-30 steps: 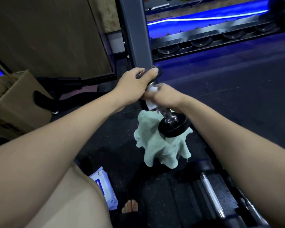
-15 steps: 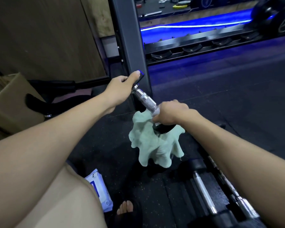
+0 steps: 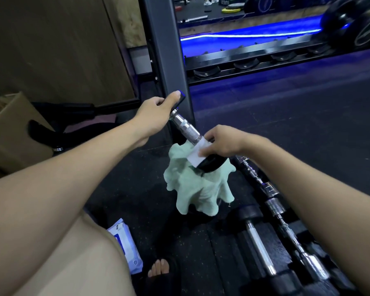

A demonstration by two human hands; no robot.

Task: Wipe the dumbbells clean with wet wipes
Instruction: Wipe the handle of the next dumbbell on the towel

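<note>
Two hands share one dumbbell (image 3: 186, 129), and against the picture from half a second ago the right hand (image 3: 224, 142) has slid further down the chrome handle, so that more bare metal shows between the hands and the white wet wipe (image 3: 198, 154) now lies at the foot of the handle, against the lower black weight (image 3: 212, 164), where before it was mostly hidden under the fist. The left hand (image 3: 156, 113) is where it was a second ago, its fingers and thumb curled round the upper black end of the dumbbell. The right hand's fingers are bent over the wipe and press it onto the metal; how far they wrap underneath cannot be told. The dumbbell is held in the air above the dark rubber floor (image 3: 286, 129), its long axis tilted, running from the upper left, far from the person, down to the lower right, nearer the person, with the upper end pointing toward the grey steel post (image 3: 165, 50). A pale green cloth (image 3: 197, 189) hangs bunched just below the lower weight. More dumbbells (image 3: 259, 248) lie on the floor at the lower right, under the right forearm. A pack of wet wipes (image 3: 126, 244) lies on the floor beside the person's leg, near a bare foot (image 3: 158, 268) in a dark sandal. A cardboard box (image 3: 11, 133) stands at the left.
</note>
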